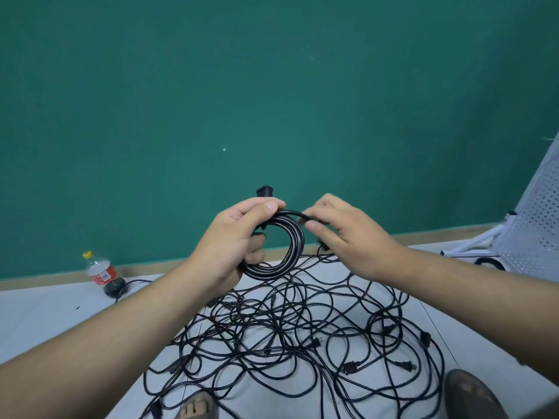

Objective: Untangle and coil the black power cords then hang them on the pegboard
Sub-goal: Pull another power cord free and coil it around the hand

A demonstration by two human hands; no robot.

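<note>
My left hand (234,237) grips a coiled black power cord (290,252), held up as a round loop above the floor. A black connector (265,190) sticks up behind my left fingers. My right hand (344,234) pinches the cord's loose end at the top right of the coil. Below, a large tangle of black power cords (302,337) with several plugs lies spread on the white floor. A white perforated pegboard (535,225) leans on a stand at the right edge.
A plastic soda bottle (101,272) with a red label stands at the left by the green wall, next to a small black object (115,287). Another black coil (490,263) lies at the pegboard's foot. My two feet in sandals (198,406) show at the bottom edge.
</note>
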